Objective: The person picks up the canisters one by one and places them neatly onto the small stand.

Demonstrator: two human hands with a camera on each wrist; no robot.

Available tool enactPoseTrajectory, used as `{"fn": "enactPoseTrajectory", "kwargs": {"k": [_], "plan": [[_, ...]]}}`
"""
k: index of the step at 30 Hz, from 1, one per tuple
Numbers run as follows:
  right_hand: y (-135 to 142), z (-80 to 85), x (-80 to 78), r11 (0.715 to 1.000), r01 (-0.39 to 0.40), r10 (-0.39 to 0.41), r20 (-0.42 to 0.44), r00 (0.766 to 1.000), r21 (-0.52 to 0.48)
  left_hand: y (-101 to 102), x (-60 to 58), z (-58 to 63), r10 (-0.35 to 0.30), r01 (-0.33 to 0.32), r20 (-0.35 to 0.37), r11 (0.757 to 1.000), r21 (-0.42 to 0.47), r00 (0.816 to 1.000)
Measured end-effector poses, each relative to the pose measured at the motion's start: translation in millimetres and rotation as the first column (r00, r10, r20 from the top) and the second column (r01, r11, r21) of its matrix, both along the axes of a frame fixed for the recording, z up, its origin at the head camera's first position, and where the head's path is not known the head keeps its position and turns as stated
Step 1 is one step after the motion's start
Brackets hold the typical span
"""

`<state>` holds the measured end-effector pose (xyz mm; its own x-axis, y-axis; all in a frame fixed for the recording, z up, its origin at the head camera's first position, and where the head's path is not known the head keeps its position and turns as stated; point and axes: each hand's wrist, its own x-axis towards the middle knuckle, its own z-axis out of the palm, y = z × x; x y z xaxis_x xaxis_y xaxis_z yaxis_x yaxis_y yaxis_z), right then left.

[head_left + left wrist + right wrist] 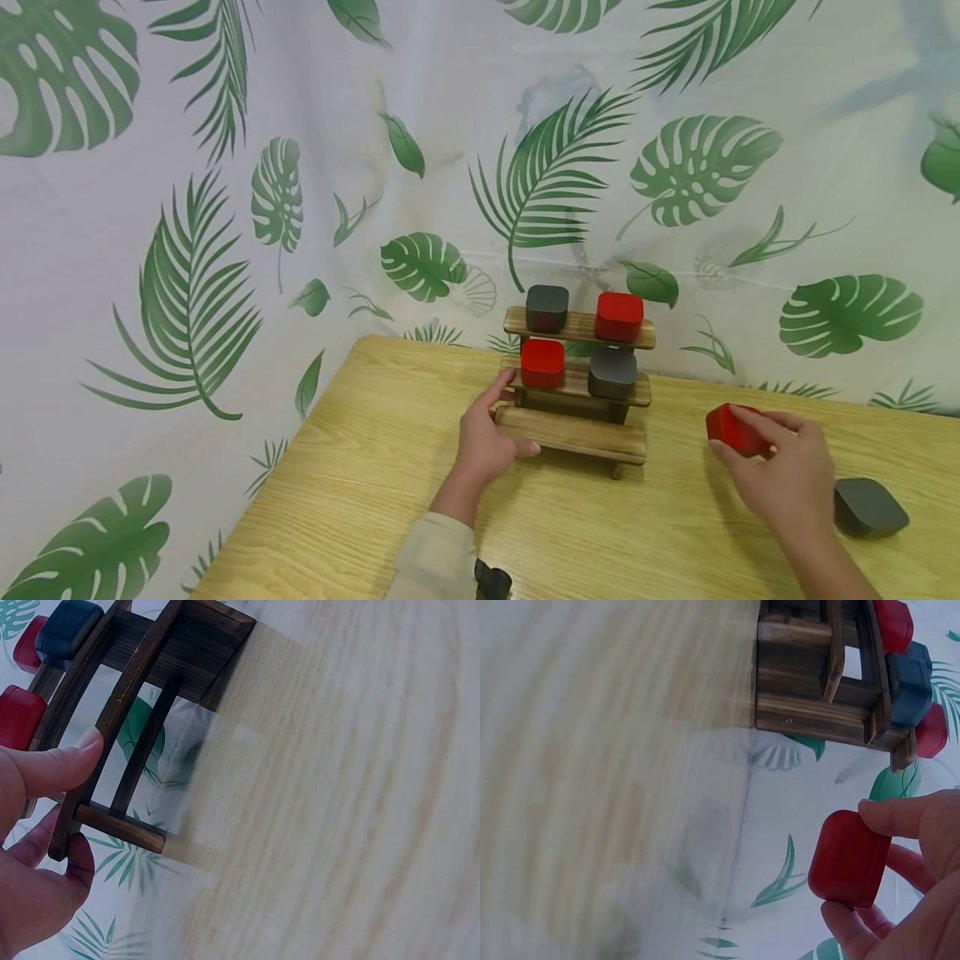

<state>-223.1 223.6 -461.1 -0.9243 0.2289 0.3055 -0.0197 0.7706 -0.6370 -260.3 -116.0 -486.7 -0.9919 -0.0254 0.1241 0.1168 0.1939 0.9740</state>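
Note:
A three-step wooden display stand (570, 429) stands on the table near the wall. My left hand (486, 442) grips the left end of its lowest step, the thumb (75, 761) on one face and fingers curled at the other. Between the fingertips of my right hand (795, 467) is a small red rounded-square box (847, 859), held to the right of the stand. On the top step sit a dark grey box (547, 308) at left and a red one (619, 317) at right. The middle step bears a red box (542, 363) at left and a dark grey box (612, 372) at right.
Another dark grey box (870, 508) lies on the wooden table (360, 450), just right of my right hand. Behind the table hangs a white cloth (442, 192) printed with green leaves. Something small and black (492, 579) shows beside the left sleeve.

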Motion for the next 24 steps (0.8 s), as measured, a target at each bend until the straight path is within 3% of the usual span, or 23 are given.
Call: {"fn": "enactPoseTrajectory", "kwargs": {"k": [24], "plan": [[-28,3.9,11.4,0.994,-0.103,0.101,-0.065,0.993,-0.037,0,-0.5,1.2,-0.005,0.005,-0.001,1.000,0.009,1.000]]}}
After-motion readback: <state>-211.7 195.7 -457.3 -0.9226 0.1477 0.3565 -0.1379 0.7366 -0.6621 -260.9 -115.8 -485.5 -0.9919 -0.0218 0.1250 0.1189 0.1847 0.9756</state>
